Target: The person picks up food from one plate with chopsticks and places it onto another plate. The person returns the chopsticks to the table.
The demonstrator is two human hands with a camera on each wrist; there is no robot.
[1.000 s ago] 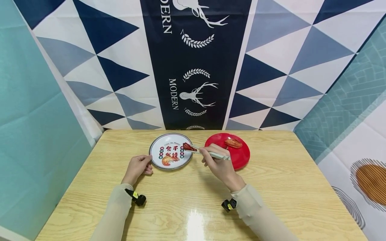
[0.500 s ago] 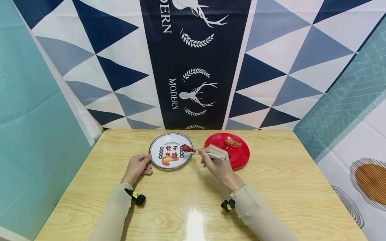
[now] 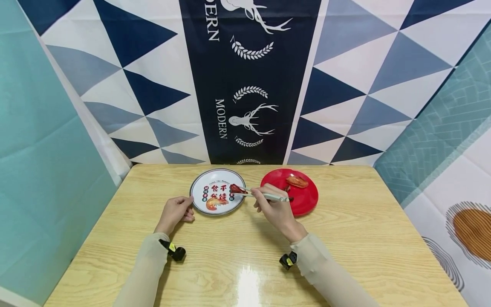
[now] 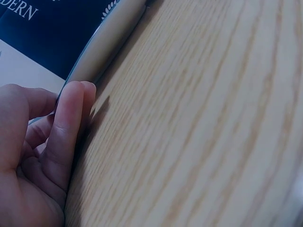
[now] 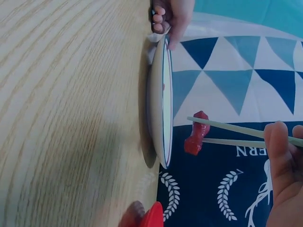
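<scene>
The left hand [image 3: 174, 214] pinches the left rim of a white plate [image 3: 198, 187] with red lettering; in the left wrist view its thumb and fingers [image 4: 69, 109] are at the rim. A shrimp [image 3: 215, 204] lies on that plate. The right hand [image 3: 277, 209] grips pale green chopsticks [image 3: 270, 197], whose tips hold a dark red piece of meat [image 3: 238, 189] over the plate's right side. The right wrist view shows the red piece [image 5: 197, 134] between the chopstick tips, apart from the plate [image 5: 161, 99].
A red plate [image 3: 307, 200] is to the right, partly behind the right hand, with a browned wing-like piece [image 3: 297, 182] and a smaller dark piece on it. Behind the wooden table [image 3: 230, 256] hangs a patterned cloth [image 3: 261, 85].
The right hand and chopsticks have shifted slightly left, taking the red piece a little further over the white plate. The left hand has stayed at the rim.
</scene>
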